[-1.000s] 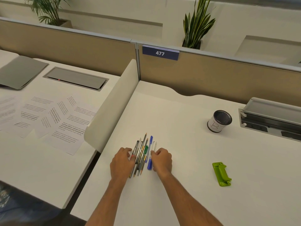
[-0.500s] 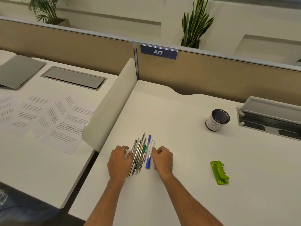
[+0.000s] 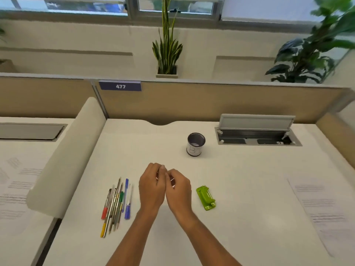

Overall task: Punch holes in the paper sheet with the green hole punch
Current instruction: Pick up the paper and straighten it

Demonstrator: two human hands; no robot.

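Note:
The green hole punch [image 3: 206,197] lies flat on the white desk, just right of my right hand [image 3: 178,189]. A printed paper sheet [image 3: 322,208] lies on the desk further right, near the edge of the view. My left hand [image 3: 151,187] and my right hand are pressed together at the middle of the desk. Their fingers are curled inward and I see nothing held in them. Neither hand touches the punch or the sheet.
A row of pens and pencils [image 3: 117,204] lies left of my hands. A mesh pen cup [image 3: 195,144] stands behind them, and an open cable box [image 3: 257,134] sits at the back right. A white divider [image 3: 63,160] separates a neighbouring desk with more printed sheets [image 3: 13,189].
Both hands let go of the pen bundle and moved right and forward, meeting with curled fingers. The view swung right and upward, bringing the right-hand paper sheet into sight.

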